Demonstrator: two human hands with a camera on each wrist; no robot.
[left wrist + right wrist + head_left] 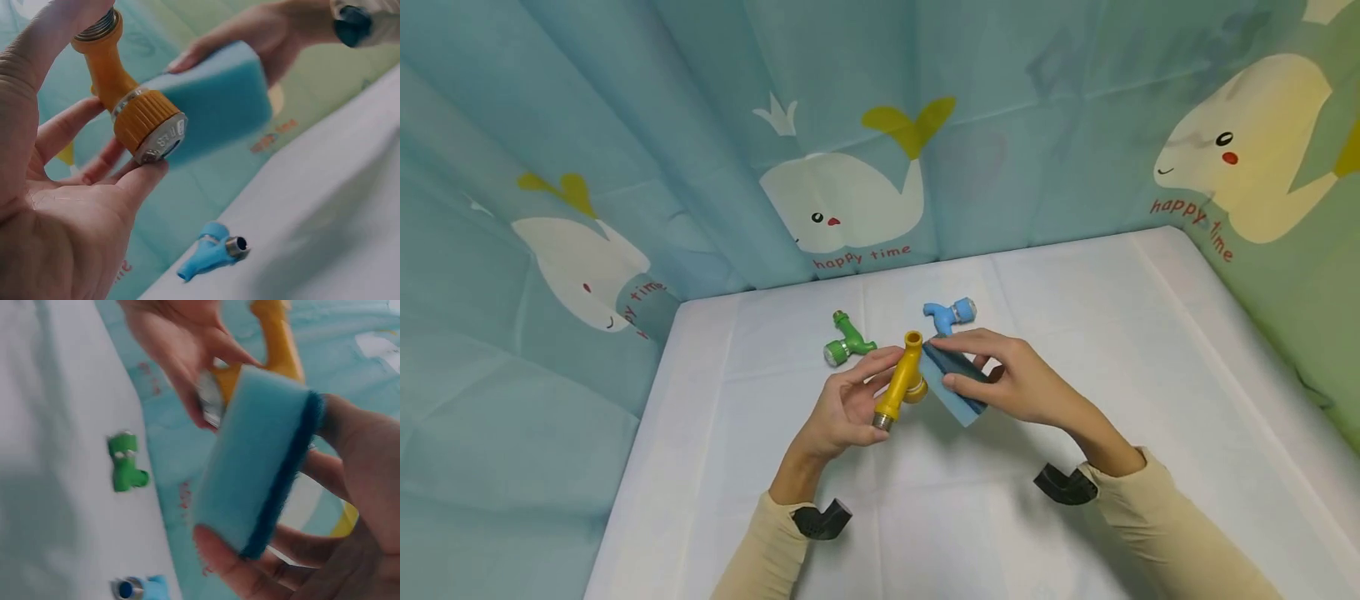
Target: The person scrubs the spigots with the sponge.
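Above the table, my left hand (847, 402) holds a yellow faucet (901, 381) between thumb and fingers, its threaded metal end toward me. The faucet's ribbed knob with a silver cap (150, 125) shows in the left wrist view. My right hand (1018, 379) grips a blue sponge (951, 385) with a darker scouring layer. In the right wrist view the light face of the sponge (250, 450) is turned toward the faucet and covers part of it. Whether sponge and faucet touch, I cannot tell.
A green faucet (850, 340) lies on the white-covered table (760, 467) behind my left hand. Beyond my right hand lies a light blue faucet (950, 314). A curtain with whale prints (850, 204) hangs along the table's back and sides.
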